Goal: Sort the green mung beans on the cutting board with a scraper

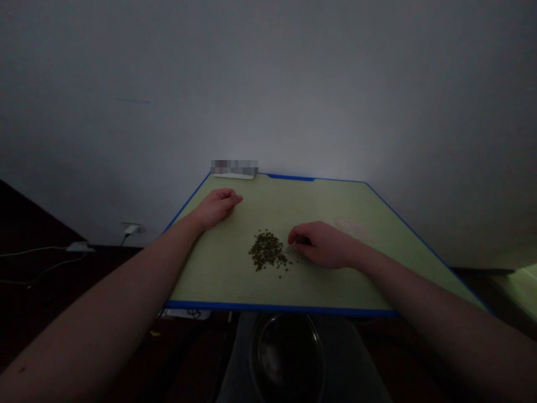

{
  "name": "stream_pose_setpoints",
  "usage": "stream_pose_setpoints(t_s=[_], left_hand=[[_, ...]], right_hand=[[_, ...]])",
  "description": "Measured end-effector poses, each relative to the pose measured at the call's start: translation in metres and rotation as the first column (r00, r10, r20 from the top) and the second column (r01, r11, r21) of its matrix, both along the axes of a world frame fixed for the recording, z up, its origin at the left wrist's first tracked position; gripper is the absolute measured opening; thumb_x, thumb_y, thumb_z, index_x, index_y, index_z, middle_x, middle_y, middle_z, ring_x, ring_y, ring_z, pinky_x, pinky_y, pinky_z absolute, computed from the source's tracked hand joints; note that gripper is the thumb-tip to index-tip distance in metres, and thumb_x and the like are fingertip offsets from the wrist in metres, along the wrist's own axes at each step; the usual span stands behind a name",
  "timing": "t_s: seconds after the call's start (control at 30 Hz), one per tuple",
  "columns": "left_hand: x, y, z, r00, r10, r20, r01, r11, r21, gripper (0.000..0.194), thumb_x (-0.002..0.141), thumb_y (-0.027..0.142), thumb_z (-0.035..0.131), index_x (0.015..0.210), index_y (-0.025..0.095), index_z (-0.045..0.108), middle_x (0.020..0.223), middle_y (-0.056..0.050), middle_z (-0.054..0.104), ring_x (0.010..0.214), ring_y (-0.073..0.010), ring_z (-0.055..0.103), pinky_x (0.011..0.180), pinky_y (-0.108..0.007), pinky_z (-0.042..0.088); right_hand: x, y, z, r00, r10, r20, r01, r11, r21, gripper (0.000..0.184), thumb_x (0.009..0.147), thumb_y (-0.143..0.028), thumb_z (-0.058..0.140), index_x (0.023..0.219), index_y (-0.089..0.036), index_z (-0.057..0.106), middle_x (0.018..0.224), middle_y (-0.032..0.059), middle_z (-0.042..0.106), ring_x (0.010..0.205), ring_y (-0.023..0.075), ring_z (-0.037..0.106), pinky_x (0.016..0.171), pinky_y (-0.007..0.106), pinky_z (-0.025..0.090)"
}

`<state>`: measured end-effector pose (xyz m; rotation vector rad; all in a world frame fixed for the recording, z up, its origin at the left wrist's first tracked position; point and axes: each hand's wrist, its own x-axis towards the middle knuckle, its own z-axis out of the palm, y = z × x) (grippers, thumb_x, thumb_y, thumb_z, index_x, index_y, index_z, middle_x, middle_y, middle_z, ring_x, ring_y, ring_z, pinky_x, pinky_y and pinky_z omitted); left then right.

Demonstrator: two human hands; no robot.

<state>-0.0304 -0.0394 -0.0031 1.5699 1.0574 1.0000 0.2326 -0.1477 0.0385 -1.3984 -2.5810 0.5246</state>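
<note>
A loose pile of small greenish-brown beans or seeds (266, 250) lies on the pale yellow-green tabletop (289, 201). My right hand (321, 244) is just right of the pile, its fingers curled in a pinch. A thin pale tool (290, 248) shows at the fingertips and points toward the pile; its kind is too dim to tell. Beyond the right wrist lies a faint spread of small whitish bits (352, 227). My left hand (217, 207) rests on the table at the left, loosely closed, with nothing visible in it.
A white-edged box or tray (234, 170), partly blurred out, stands at the back left corner. Blue edging (277, 307) runs round the table. A dark, shiny round vessel (289, 358) sits at my lap. A plug (131, 229) and cables are at the wall, left.
</note>
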Motion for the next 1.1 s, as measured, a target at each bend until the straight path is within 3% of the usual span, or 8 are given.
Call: stream_pose_setpoints(t_s=[0.2, 0.6, 1.1], left_hand=[[-0.001, 0.001, -0.002, 0.999, 0.017, -0.029, -0.016, 1.0, 0.019, 0.03, 0.07, 0.04, 0.058, 0.058, 0.018, 0.042, 0.043, 0.006, 0.036, 0.037, -0.0048, 0.029, 0.038, -0.022, 0.019], [0.001, -0.001, 0.002, 0.998, 0.05, -0.035, -0.049, 0.999, 0.018, 0.028, 0.069, 0.036, 0.06, 0.057, 0.017, 0.043, 0.041, 0.005, 0.037, 0.036, -0.0053, 0.031, 0.038, -0.022, 0.019], [-0.001, 0.003, -0.002, 0.999, 0.033, -0.026, -0.032, 0.999, 0.01, 0.027, 0.069, 0.038, 0.059, 0.059, 0.018, 0.044, 0.043, 0.006, 0.036, 0.037, -0.0048, 0.03, 0.038, -0.022, 0.019]], right_hand=[[-0.002, 0.004, -0.002, 1.0, -0.008, -0.006, 0.008, 1.0, -0.03, 0.02, 0.076, -0.018, 0.05, 0.09, -0.018, 0.064, 0.073, 0.0018, 0.064, 0.058, 0.0106, 0.05, 0.056, 0.022, 0.035], [-0.007, -0.005, 0.002, 0.994, 0.099, -0.037, -0.102, 0.99, -0.102, 0.02, 0.075, -0.014, 0.051, 0.09, -0.017, 0.064, 0.073, 0.0015, 0.063, 0.06, 0.0109, 0.05, 0.057, 0.022, 0.036], [-0.009, -0.018, -0.003, 0.998, -0.001, -0.067, -0.003, 0.998, -0.066, 0.019, 0.076, -0.016, 0.05, 0.09, -0.018, 0.063, 0.067, 0.0, 0.061, 0.056, 0.0101, 0.05, 0.054, 0.022, 0.035]])
